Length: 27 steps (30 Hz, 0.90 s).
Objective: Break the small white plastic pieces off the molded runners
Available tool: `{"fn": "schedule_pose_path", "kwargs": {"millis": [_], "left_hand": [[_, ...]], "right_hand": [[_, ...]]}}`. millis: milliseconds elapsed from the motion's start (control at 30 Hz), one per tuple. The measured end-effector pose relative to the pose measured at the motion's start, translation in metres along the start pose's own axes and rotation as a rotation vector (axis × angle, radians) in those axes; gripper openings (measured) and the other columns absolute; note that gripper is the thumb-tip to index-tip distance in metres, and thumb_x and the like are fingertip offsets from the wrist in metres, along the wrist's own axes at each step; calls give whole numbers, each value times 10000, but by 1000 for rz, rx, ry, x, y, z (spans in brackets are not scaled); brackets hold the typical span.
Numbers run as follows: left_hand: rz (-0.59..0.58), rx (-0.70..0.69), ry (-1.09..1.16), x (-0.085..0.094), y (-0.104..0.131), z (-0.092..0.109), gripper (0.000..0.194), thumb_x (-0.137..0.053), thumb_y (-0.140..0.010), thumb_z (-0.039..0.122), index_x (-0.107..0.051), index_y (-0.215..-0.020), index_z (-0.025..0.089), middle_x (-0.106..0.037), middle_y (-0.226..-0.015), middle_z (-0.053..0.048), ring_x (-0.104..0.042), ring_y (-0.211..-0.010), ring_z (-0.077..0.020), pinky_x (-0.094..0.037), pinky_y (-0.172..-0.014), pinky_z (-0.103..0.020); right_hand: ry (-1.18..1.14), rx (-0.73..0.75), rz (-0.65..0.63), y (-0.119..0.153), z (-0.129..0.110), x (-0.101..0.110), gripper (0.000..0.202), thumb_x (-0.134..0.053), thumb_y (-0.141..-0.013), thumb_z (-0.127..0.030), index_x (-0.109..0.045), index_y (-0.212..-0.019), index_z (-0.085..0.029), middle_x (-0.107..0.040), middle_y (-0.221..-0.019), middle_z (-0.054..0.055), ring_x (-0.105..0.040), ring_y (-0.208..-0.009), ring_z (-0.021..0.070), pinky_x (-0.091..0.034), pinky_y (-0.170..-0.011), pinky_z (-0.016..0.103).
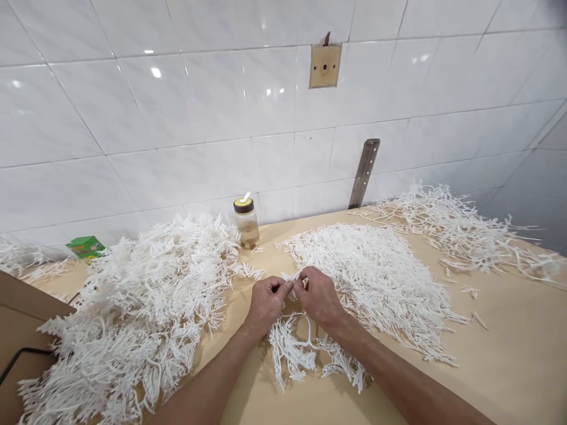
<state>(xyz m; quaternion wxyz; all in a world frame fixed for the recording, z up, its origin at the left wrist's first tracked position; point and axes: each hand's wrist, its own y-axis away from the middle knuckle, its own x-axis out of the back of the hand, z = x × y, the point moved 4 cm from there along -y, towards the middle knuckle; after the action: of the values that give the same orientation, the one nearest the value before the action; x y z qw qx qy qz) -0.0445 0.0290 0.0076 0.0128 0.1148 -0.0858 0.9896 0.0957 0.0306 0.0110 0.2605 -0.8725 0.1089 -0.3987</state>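
Note:
My left hand (269,301) and my right hand (319,295) meet over the middle of the table, fingertips pinched close together on a small white branched plastic sprig (289,276). Most of the sprig is hidden by my fingers. Just below my wrists lies a loose bunch of white sprigs (292,348), with a second bunch (348,361) under my right forearm. To the left rises a large heap of feathery white sprigs (163,295). On the right, close to my right hand, a flatter pile of short white sprigs (376,271) spreads out.
A clear jar (248,227) with a dark-rimmed yellow lid stands by the tiled wall. Long bare white stems (465,230) lie at the back right, near a metal strip (364,174). A green box (85,247) and a brown cardboard box (26,330) are at the left.

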Motion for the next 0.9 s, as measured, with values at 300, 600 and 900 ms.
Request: {"fn": "schedule_pose_path", "kwargs": {"millis": [300, 600, 900], "left_hand": [[-14, 39, 62, 4, 5, 4, 322, -666, -778, 363, -584, -549, 152, -465, -528, 30, -391, -553, -103, -307, -559, -243], [21, 133, 227, 6, 0, 0, 395, -707, -753, 502, -610, -604, 150, -504, -558, 29, -415, -552, -98, -338, -550, -230], [-23, 147, 319, 3, 2, 5, 335, -766, -707, 462, -681, -713, 138, -623, -649, -11, -537, -612, -131, -423, -597, -245]], "right_hand": [[103, 153, 18, -10, 17, 17, 191, -414, -887, -141, -526, -737, -179, -574, -719, 48, -473, -532, 130, -344, -511, 253], [-17, 39, 52, -14, 17, 41, 152, -467, -893, -217, -603, -840, -177, -657, -852, 81, -561, -632, 168, -421, -632, 311], [-517, -288, -363, 0, -6, 12, 267, -583, -862, -418, -681, -926, -177, -720, -882, 65, -660, -742, 190, -505, -651, 306]]}}
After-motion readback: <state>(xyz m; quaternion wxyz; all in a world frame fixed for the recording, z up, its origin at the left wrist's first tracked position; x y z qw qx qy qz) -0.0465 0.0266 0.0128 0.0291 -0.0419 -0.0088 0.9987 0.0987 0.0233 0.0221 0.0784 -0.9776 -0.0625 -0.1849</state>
